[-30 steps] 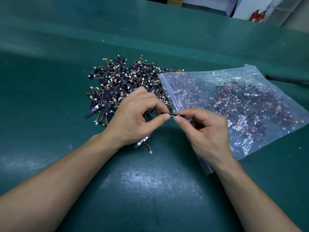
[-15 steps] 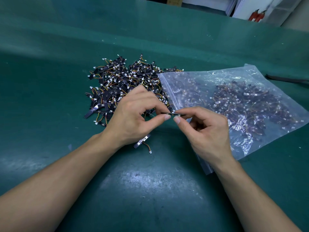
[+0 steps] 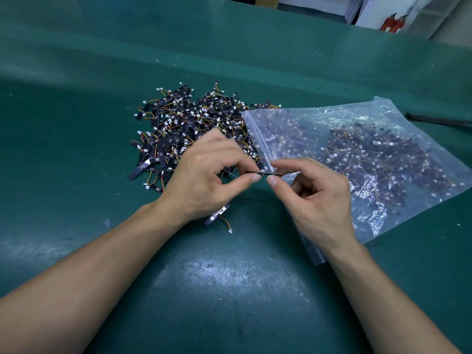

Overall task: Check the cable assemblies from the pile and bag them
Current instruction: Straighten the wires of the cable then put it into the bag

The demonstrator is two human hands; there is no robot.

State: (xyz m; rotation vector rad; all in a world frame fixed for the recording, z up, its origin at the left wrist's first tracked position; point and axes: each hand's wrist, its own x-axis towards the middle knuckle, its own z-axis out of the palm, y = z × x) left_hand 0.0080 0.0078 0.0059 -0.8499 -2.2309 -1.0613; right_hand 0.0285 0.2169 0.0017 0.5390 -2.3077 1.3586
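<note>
The left hand (image 3: pixel 204 180) and right hand (image 3: pixel 319 200) meet over the mat (image 3: pixel 229 290), sharing one assembly (image 3: pixel 268 172), a thin black strip held level between them. The left thumb and forefinger pinch one end. The right forefinger and thumb close on the other end, with the remaining fingers curled loosely into the palm.

Just under the left wrist, a loose assembly (image 3: pixel 217 215) lies flat on the mat, its short orange lead and white plug trailing toward the right hand. Beyond the left hand sits the pile (image 3: pixel 184 123), a tangle of black strips, orange wires and white plugs. The left knuckles hide its near edge.

Under and beyond the right hand spreads the clear bag (image 3: pixel 383 154), lying flat, its mouth edge overlapping the pile's side, with many assemblies inside. Farther past the bag a dark cable (image 3: pixel 434 120) runs off the mat.
</note>
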